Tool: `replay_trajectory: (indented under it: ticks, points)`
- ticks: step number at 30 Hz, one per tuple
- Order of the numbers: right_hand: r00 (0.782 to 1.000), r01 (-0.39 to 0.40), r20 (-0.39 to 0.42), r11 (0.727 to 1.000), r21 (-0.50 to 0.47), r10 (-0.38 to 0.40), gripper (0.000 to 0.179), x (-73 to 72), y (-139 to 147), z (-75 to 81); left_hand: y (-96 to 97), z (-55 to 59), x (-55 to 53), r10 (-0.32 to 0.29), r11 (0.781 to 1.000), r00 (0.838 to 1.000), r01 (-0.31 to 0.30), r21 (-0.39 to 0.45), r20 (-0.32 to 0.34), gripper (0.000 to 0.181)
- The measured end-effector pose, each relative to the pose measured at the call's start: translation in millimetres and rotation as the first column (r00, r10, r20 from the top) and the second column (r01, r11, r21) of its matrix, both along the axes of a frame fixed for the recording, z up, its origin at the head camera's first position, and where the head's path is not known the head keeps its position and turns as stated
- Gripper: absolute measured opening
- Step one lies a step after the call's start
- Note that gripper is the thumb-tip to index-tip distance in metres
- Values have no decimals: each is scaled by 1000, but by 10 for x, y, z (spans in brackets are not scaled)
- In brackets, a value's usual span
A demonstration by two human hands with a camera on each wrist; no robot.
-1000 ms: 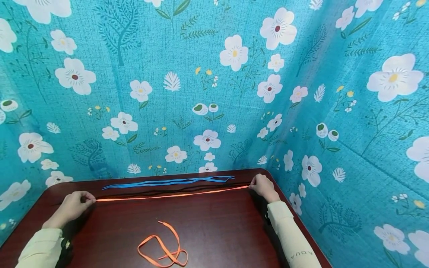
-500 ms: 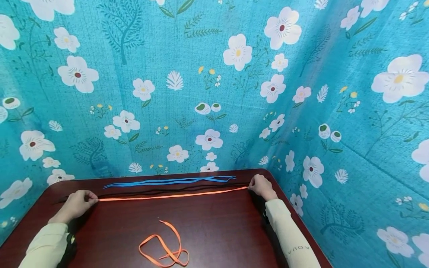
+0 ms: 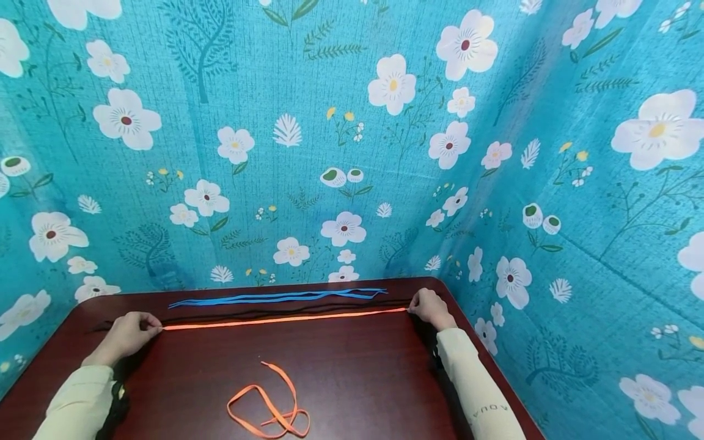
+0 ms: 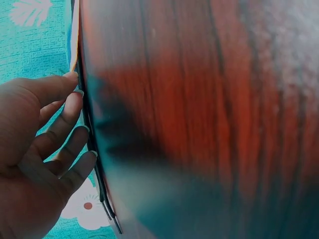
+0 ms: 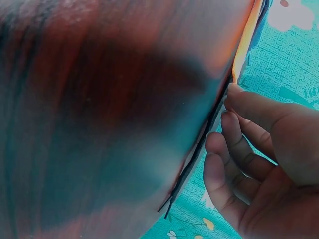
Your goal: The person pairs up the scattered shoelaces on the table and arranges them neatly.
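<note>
An orange shoelace [image 3: 286,319] is stretched nearly straight across the far part of the table. Its left end is pinched between thumb and finger of my left hand [image 3: 128,335]; my right hand [image 3: 431,307] pinches the other end. Both wrist views show the lace end at the thumb tip, the other fingers of the left hand [image 4: 45,134] and right hand [image 5: 259,154] loosely bent. Just behind it lie black laces [image 3: 231,317], partly hidden by the hands. A second orange shoelace [image 3: 269,403] lies loosely looped nearer the front.
Blue laces [image 3: 275,298] lie lengthwise near the back edge of the dark reddish-brown table [image 3: 357,373]. A turquoise flowered curtain [image 3: 297,201] hangs right behind the table and along its right side.
Both hands keep their pinch on the stretched orange shoelace. The left hand has shifted slightly right in the view, along with a small camera movement. The laces on the table lie as before.
</note>
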State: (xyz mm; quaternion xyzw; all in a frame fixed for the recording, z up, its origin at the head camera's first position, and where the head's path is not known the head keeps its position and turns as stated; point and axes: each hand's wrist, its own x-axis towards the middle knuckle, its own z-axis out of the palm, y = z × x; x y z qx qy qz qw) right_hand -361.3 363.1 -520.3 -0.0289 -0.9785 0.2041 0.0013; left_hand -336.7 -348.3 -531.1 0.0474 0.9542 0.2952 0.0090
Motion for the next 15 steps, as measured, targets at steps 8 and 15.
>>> replay_trajectory:
  ticks: [8,15]
  points:
    - [1000,-5,12,1000,-15,5,19,-20,20,-110,-22,-44,27,3,1000,1000,-3,-12,4,7]
    - [1000,0,20,1000,-24,1,20,-19,24,-106,5,-45,38,26,1000,1000,-26,-15,13,6]
